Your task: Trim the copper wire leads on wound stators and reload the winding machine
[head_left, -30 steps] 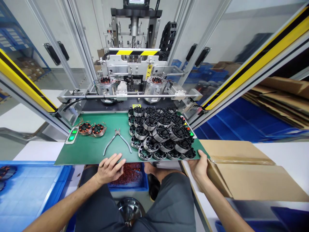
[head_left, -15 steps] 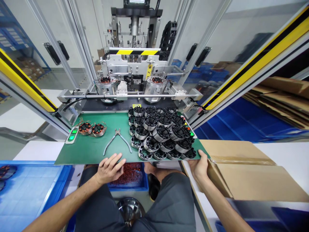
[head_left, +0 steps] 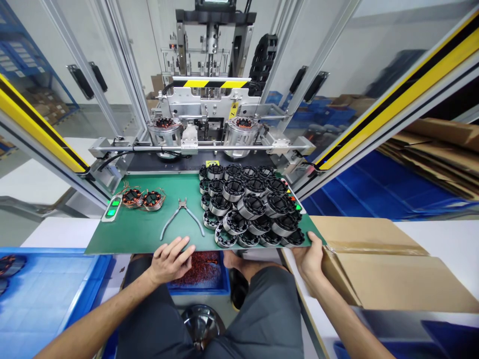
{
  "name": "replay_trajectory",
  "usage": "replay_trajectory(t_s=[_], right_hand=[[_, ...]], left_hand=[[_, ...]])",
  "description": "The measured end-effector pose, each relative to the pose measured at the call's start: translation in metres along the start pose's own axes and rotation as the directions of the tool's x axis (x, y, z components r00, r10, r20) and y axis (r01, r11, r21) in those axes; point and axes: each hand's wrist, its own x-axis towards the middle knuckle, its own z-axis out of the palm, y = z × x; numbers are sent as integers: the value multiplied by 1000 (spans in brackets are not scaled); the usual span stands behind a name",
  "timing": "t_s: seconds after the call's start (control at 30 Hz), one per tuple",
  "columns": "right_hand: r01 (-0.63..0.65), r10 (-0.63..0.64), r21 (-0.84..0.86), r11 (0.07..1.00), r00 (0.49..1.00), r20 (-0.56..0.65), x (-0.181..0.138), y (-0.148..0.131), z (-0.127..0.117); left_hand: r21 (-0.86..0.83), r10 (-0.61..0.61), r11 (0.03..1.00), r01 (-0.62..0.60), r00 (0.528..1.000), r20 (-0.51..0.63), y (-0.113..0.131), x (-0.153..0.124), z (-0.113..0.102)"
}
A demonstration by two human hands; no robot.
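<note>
My left hand (head_left: 171, 260) rests at the front edge of the green work surface (head_left: 123, 234), its fingers stretched over the rim and holding nothing. Just beyond its fingertips lie diagonal cutters (head_left: 182, 219) with spread grey-blue handles. At the front right corner, my right hand (head_left: 310, 257) has its thumb on top and its fingers hidden below the edge. Close to that hand, black-and-silver stator cores (head_left: 252, 207) stand in stacked rows. Two copper-wound stators (head_left: 142, 199) lie on the left of the surface.
Behind the surface stands a machine (head_left: 209, 104) with two silver fixtures (head_left: 241, 137), each topped by a wound stator. A cardboard box (head_left: 396, 279) is at right, a blue tray (head_left: 41, 299) at left. Below the edge, a blue bin (head_left: 224, 284) contains reddish scraps.
The machine's striped bar and upper plate have shifted slightly right and down, with its central shaft moving right. My hands, the cutters and the stator cores stay in place.
</note>
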Motion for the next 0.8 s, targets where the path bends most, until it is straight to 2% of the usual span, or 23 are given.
replay_trajectory(t_s=[0.8], right_hand=[[-27,26,10,1000,999,32,9,5,-12]], left_hand=[[-4,2,1000,-2,1000,-5,0,-3,2]])
